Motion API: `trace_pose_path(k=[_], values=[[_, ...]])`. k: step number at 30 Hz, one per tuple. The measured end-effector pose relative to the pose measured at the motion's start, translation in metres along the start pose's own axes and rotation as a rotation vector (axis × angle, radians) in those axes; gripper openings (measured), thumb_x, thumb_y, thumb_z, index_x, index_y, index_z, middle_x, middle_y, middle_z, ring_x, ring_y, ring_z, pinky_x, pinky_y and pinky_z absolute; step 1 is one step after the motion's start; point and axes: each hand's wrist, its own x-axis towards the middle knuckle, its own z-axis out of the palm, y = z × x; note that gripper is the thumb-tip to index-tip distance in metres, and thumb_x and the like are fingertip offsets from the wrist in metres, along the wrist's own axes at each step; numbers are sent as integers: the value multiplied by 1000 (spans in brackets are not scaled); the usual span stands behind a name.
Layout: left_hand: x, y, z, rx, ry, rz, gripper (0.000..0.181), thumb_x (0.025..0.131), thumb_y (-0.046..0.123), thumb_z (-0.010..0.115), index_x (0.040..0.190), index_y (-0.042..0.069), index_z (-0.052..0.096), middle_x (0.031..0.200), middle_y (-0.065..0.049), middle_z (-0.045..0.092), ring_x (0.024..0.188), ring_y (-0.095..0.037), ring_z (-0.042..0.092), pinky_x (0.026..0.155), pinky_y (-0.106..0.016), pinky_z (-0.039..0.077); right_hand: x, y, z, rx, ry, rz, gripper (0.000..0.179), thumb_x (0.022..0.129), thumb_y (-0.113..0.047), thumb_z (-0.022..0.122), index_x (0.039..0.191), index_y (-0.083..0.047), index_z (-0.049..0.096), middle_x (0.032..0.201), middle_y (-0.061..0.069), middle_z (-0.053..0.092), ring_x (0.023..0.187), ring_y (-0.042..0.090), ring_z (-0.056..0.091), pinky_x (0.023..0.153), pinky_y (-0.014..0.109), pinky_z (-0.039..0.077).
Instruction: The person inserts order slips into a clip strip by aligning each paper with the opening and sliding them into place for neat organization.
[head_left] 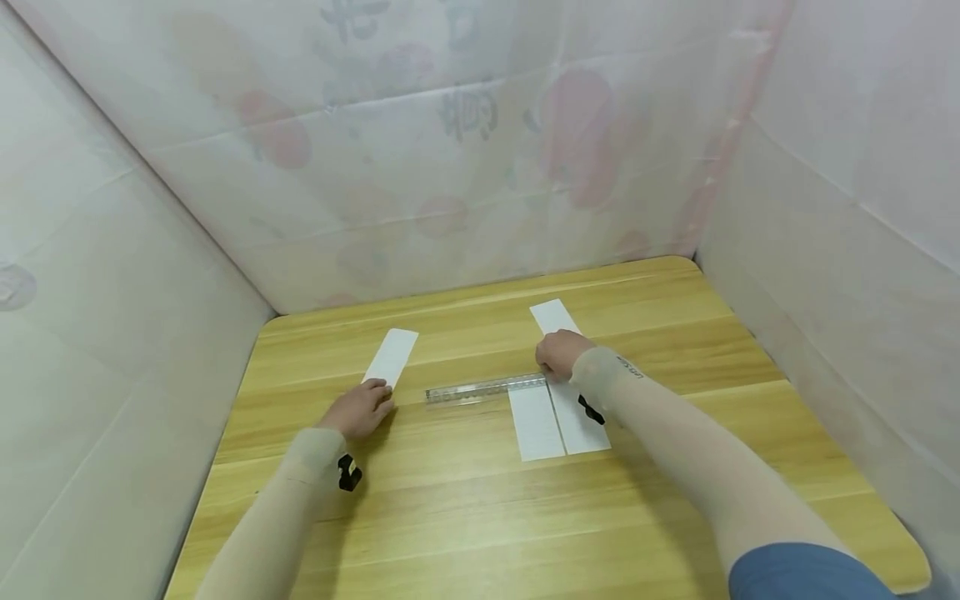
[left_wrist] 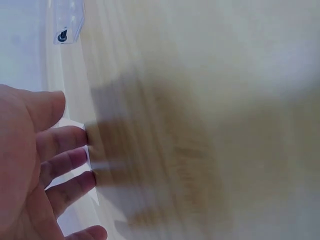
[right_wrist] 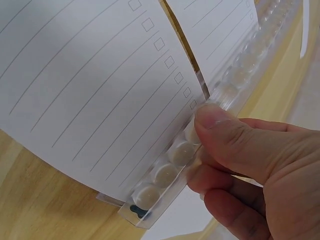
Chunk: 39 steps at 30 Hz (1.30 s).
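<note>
My right hand (head_left: 562,354) pinches a clear plastic ruler (head_left: 483,388) near its right end. In the right wrist view the thumb (right_wrist: 215,117) lies on top, the fingers curl at the side, and a row of round shapes runs along the ruler (right_wrist: 165,175). The ruler crosses the upper edges of two white lined sheets, the left sheet (head_left: 536,425) and the right sheet (head_left: 581,421), split by a narrow gap. My left hand (head_left: 360,410) rests its loosely straight fingers on the near end of a white paper strip (head_left: 393,354); the fingertips (left_wrist: 82,177) show at its edge.
Beyond the right hand lies another white paper piece (head_left: 553,315), partly hidden by that hand. The wooden table (head_left: 450,533) has pale sheeting walls (head_left: 375,208) behind it and on both sides.
</note>
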Motion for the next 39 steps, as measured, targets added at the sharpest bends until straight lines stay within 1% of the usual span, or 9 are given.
trace_pose_path(k=[6, 11, 15, 21, 26, 30, 33, 35, 39], values=[[-11, -1, 9, 2, 58, -23, 49, 102, 33, 47, 137, -2, 50, 143, -20, 43, 129, -42, 42, 103, -55, 34, -2, 1, 0, 3, 3, 1, 36, 81, 6, 59, 56, -19, 51, 58, -7, 46, 55, 9, 36, 55, 25, 35], [-11, 0, 14, 4, 109, -20, 50, 101, 33, 49, 135, -4, 51, 142, -21, 44, 128, -42, 43, 103, -54, 35, -1, 1, -3, -3, 9, 7, 35, 80, 7, 59, 57, -19, 53, 59, -8, 48, 56, 9, 39, 56, 25, 37], [-10, -2, 16, 15, 117, -29, 50, 101, 34, 49, 135, -2, 52, 141, -20, 45, 128, -40, 43, 104, -53, 35, 0, -1, -4, 5, -12, 10, 37, 82, 7, 58, 56, -19, 51, 58, -7, 46, 56, 10, 37, 56, 26, 37], [-7, -5, 16, -17, 106, -41, 49, 100, 35, 50, 133, -2, 54, 140, -20, 46, 127, -41, 43, 103, -54, 35, 0, -2, -6, 20, -22, 28, 36, 84, 7, 58, 58, -18, 53, 61, -6, 48, 58, 10, 40, 58, 26, 38], [5, -10, 13, -94, 180, -57, 38, 98, 31, 55, 117, -1, 63, 124, -18, 56, 112, -37, 54, 95, -52, 43, 2, 0, -6, 13, -9, 35, 34, 84, 6, 60, 60, -18, 56, 63, -7, 51, 60, 11, 44, 60, 27, 40], [16, -13, 11, -144, 281, -153, 38, 96, 29, 58, 113, -5, 61, 109, -19, 58, 98, -34, 57, 84, -49, 48, 2, 1, -6, 9, -8, 42, 36, 84, 6, 60, 59, -19, 54, 63, -7, 51, 60, 11, 44, 60, 27, 40], [21, -13, 8, -148, 338, -273, 48, 95, 32, 58, 118, -10, 53, 110, -25, 54, 98, -39, 54, 82, -50, 47, 3, 1, -7, 16, -11, 40, 36, 84, 6, 59, 59, -19, 53, 62, -6, 50, 59, 11, 42, 59, 27, 39], [24, -12, 6, -118, 340, -345, 58, 95, 37, 57, 122, -13, 49, 114, -29, 51, 101, -42, 51, 82, -52, 46, 3, 0, -8, 20, -11, 34, 36, 83, 6, 60, 58, -18, 53, 61, -6, 49, 58, 11, 42, 58, 27, 39], [31, -8, 5, -41, 283, -438, 76, 95, 50, 50, 126, -19, 43, 118, -35, 46, 107, -48, 47, 85, -55, 45, 4, -1, -7, 21, -6, 33, 35, 83, 7, 61, 59, -18, 53, 60, -6, 48, 58, 10, 40, 58, 27, 38]])
